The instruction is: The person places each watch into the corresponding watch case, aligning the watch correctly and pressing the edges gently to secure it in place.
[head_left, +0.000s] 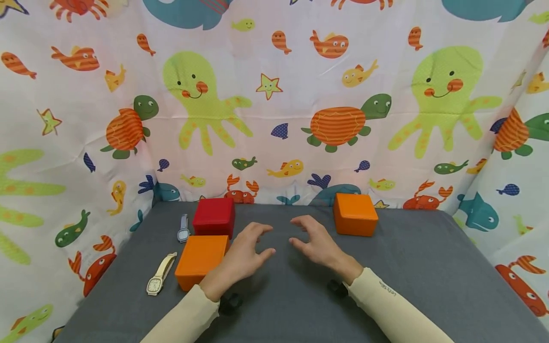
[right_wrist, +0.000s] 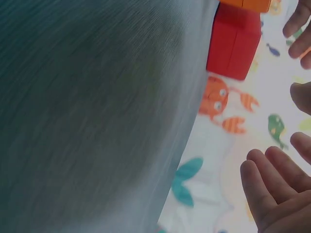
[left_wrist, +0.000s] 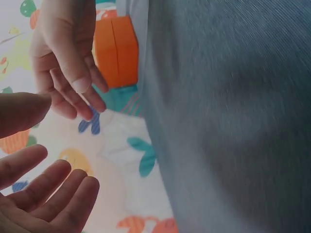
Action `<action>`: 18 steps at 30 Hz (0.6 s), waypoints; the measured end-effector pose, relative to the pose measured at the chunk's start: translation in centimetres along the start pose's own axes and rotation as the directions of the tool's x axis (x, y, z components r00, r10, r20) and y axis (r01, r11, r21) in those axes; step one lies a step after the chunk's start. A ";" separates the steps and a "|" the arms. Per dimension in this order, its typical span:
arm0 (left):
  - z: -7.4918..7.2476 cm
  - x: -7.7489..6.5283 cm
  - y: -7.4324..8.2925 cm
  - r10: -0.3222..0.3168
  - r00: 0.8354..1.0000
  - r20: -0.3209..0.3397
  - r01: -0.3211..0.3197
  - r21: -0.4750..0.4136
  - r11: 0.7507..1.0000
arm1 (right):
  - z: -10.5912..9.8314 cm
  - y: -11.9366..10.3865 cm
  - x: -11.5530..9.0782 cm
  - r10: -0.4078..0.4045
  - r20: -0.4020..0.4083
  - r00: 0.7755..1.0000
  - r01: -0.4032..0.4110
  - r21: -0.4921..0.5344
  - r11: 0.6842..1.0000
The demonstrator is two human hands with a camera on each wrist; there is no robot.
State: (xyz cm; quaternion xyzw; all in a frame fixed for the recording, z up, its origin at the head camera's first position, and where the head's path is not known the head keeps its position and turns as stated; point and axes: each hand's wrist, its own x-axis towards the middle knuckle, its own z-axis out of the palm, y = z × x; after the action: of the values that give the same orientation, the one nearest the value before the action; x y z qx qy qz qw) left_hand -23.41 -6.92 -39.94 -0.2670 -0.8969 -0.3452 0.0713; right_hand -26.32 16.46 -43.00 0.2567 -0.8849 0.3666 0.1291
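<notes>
Both hands hover over the middle of the grey table, palms facing, fingers loosely bent and holding nothing. My left hand [head_left: 243,255] is nearest the front orange box [head_left: 201,259], overlapping its right edge in the head view. A red box [head_left: 214,215] stands just behind that one. My right hand [head_left: 319,243] is in front and to the left of another orange box [head_left: 355,214] at the back right. Left of the boxes lie a gold-coloured watch [head_left: 160,275] and a smaller silver watch [head_left: 183,229]. The left wrist view shows the fingers [left_wrist: 63,189] apart from any object.
A dark grey cloth covers the table [head_left: 291,305]. Behind it and along both sides hangs a white curtain [head_left: 266,124] printed with sea animals. Dark wrist cameras sit under both wrists, near the cream sleeves [head_left: 184,317].
</notes>
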 end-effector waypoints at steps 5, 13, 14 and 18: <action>-1.7 -1.1 -0.9 -0.008 0.999 -0.038 0.009 0.033 0.999 | 1.5 -1.8 0.8 0.004 0.053 0.999 -0.005 0.023 1.000; -5.6 -2.8 -2.6 -0.049 0.998 -0.029 0.052 0.100 0.994 | 3.7 -3.9 1.9 -0.031 0.118 0.993 0.021 0.083 0.996; -6.0 -3.0 -2.9 -0.055 0.998 -0.022 0.057 0.107 0.993 | 4.0 -4.1 2.1 -0.030 0.124 0.992 0.020 0.083 0.996; -7.6 -4.1 -4.3 -0.077 0.997 -0.009 0.078 0.129 0.989 | 4.9 -5.0 2.5 -0.022 0.159 0.987 0.010 0.072 0.997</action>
State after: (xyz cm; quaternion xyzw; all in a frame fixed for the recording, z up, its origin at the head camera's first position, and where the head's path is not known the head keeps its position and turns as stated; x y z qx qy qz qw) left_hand -22.66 -16.31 -37.95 -0.2261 -0.9269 -0.2896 0.0765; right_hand -25.89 9.06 -42.52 0.2967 -0.8767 0.3751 0.0513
